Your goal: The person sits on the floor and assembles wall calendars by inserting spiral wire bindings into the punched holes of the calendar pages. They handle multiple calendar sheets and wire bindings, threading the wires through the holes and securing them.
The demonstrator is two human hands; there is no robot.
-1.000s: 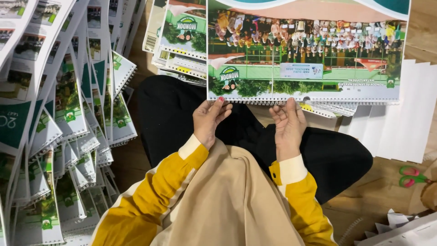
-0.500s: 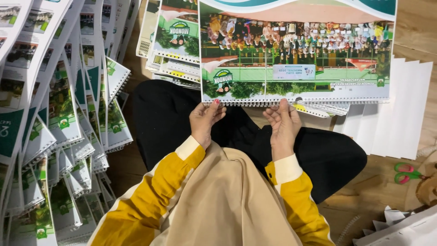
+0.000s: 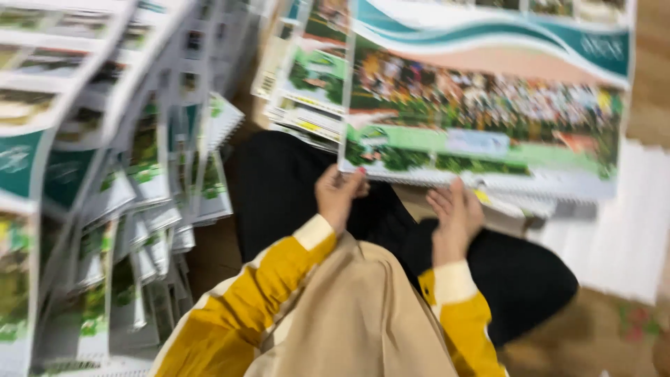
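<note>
No packages, labels, signs, screens

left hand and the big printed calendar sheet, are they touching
Touching. The head view shows the left hand with fingers closed on the lower left corner of the printed sheet, though the frame is blurred.

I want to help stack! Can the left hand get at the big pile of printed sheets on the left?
Probably yes. The left hand pinches the big printed sheet's corner, and nothing lies between it and the fanned pile.
</note>
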